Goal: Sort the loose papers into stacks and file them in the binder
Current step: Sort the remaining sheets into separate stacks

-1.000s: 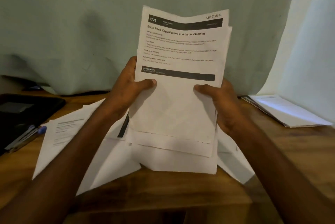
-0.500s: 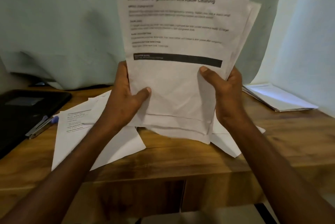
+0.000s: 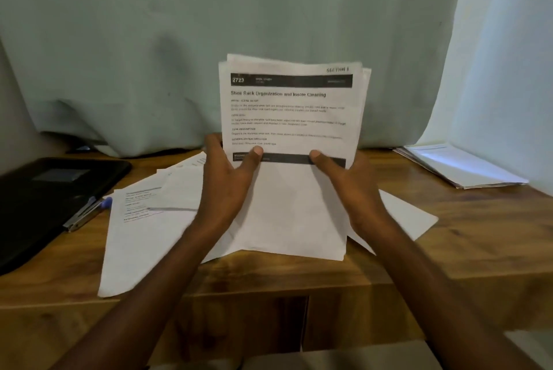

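While gripped upright, paper sheaf [image 3: 291, 118] fans unevenly (edges misaligned).

- The held sheaf of papers [image 3: 287, 136] was white, printed with black text and two black bars.
- The loose sheets [image 3: 140, 238] were white with dark print.
- The binder [image 3: 45, 199] was black.
- The table [image 3: 466, 247] was brown woodgrain.
- The backdrop cloth [image 3: 209, 25] was pale green.
- The side stack of papers [image 3: 460, 166] was white.

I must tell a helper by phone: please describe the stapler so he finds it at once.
Start at the wooden table and go to the black binder on its left side. The stapler lies at the binder's right edge, beside the loose papers: metal, with a blue end.
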